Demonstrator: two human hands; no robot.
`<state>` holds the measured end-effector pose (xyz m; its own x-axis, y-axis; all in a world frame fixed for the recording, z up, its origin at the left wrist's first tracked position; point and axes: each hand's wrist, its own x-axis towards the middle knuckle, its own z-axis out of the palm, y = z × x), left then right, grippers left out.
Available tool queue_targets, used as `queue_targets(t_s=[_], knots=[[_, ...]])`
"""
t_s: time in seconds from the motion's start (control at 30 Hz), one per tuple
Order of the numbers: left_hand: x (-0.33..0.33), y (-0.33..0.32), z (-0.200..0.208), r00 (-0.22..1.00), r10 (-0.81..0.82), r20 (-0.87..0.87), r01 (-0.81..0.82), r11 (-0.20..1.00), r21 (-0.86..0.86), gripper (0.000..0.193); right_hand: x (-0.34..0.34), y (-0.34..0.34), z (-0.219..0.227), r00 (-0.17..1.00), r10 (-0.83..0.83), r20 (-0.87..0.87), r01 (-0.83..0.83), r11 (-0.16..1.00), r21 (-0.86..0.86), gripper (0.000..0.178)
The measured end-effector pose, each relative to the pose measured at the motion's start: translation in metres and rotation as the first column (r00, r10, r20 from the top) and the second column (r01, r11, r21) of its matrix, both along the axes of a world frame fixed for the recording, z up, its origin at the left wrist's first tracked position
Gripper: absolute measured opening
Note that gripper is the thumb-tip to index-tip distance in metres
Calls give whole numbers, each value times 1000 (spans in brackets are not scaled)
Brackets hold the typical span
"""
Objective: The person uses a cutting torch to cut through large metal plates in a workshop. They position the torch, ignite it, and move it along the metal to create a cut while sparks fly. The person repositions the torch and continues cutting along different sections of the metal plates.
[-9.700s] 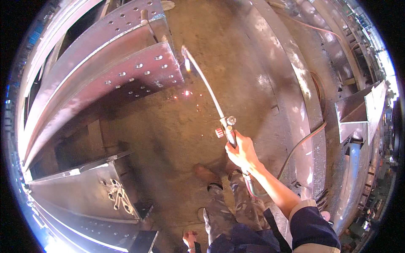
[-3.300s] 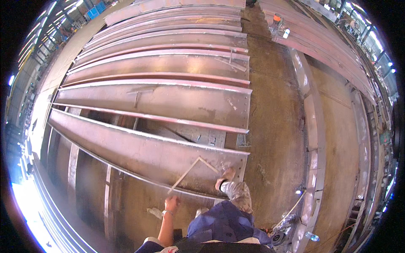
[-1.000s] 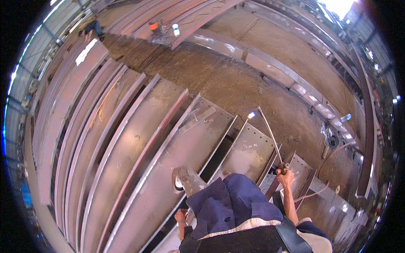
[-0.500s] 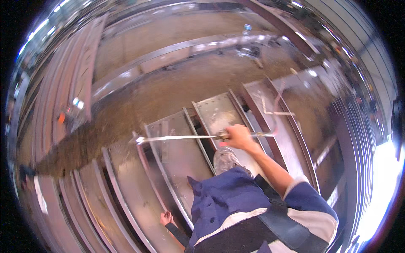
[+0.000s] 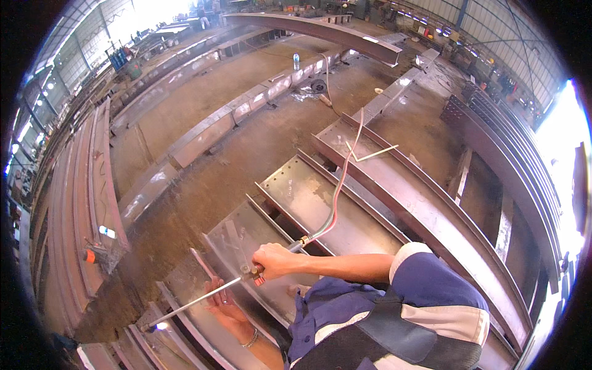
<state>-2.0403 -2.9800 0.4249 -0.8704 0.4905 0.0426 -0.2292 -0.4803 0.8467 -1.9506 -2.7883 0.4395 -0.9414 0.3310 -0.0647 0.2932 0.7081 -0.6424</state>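
- The torch (image 5: pixel 203 300) slants over steel beams (image 5: pixel 302 188), its bright tip low and left of the person.
- The right hand (image 5: pixel 274 261) is clamped on its handle.
- The left hand (image 5: pixel 226 307), fingers extended, is at the metal tube; whether they touch cannot be told.
- A hose (image 5: pixel 337 203) runs from the handle across the beams.
- An angled metal strip (image 5: pixel 377 153) lies on a beam just right of the hose.
- An orange container (image 5: pixel 90 256) and a white bottle (image 5: pixel 107 232) are near each other on the left-hand beams (image 5: pixel 77 209); their contents cannot be told.
- A clear bottle (image 5: pixel 296 62) stands farther off, near a dark coil (image 5: pixel 318 86).
- Stacked beams (image 5: pixel 505 154) fill the right.
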Motion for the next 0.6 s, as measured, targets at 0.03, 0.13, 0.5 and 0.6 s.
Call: queue_targets(t_s=[0.03, 0.13, 0.5, 0.6], knots=[[2, 2, 6, 1000, 2, -23, -1, 999, 50, 65, 4, -3, 3, 1000, 4, 3, -4, 1000, 9, 22], [11, 12, 17, 998, 19, 58, -28, 986, 165, 49, 23, -8, 14, 999, -17, -34, 16, 1000, -11, 20], [85, 16, 75, 995, 64, 78, -93, 882, 461, 40, 107, -39, 53, 996, 40, -77, -47, 995, -94, 42], [105, 1, 87, 998, 65, 26, -68, 836, 544, 43, 132, -59, 65, 995, 95, -41, -100, 982, -157, 45]])
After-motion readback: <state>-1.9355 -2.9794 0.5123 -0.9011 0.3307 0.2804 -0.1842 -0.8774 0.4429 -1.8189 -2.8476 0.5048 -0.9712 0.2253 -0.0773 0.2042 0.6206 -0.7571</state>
